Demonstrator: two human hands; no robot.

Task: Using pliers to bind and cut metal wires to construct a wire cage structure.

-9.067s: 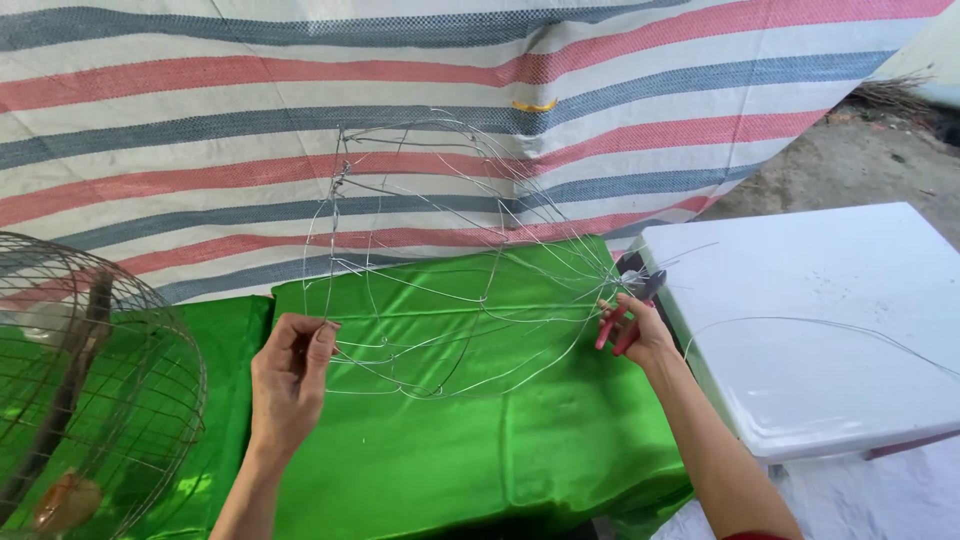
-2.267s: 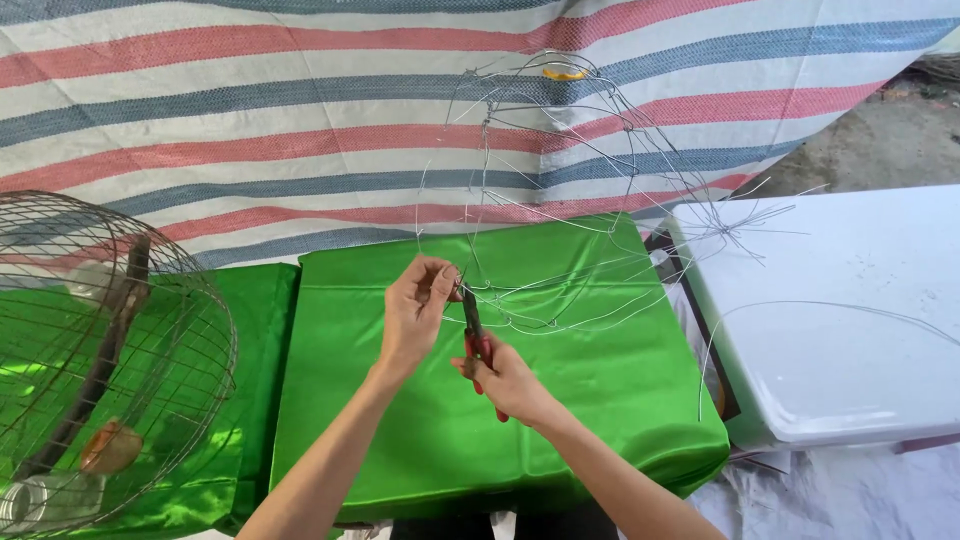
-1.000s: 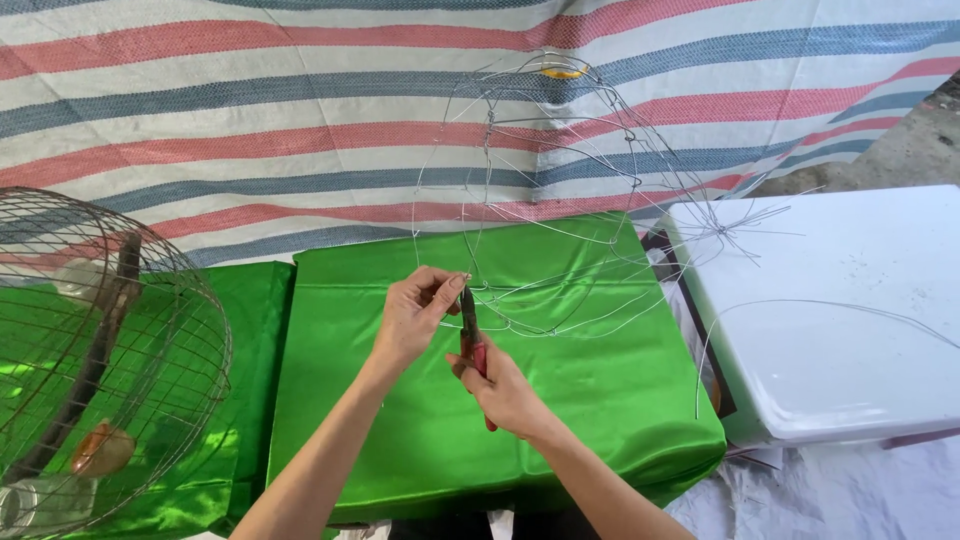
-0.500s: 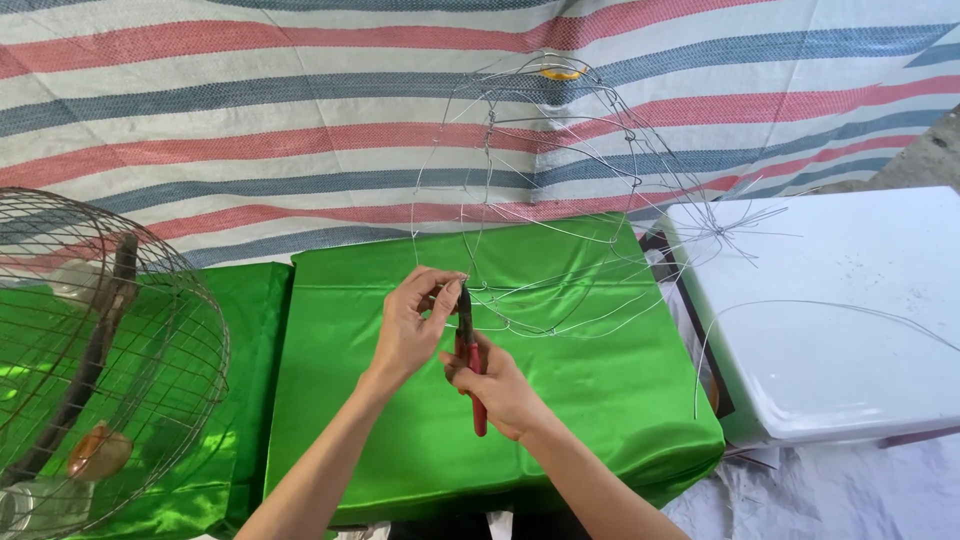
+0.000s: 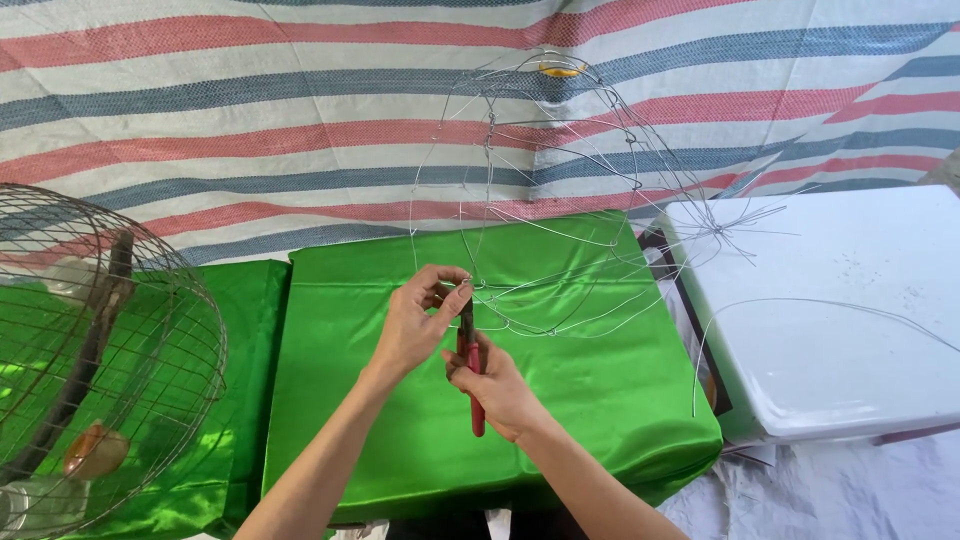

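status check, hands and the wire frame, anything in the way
Left hand pinching wire frame at its lower edge. Right hand gripping red pliers, nose at that same spot. Frame stands on green cloth; nothing blocking.

both forearms raised, left grip (image 5: 418, 325) pinching, right grip (image 5: 492, 382) fisted.

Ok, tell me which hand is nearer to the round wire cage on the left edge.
Left. The left hand pinches the wire frame mid-table, closer to the round wire cage. The right hand, gripping red-handled pliers, sits farther from it.
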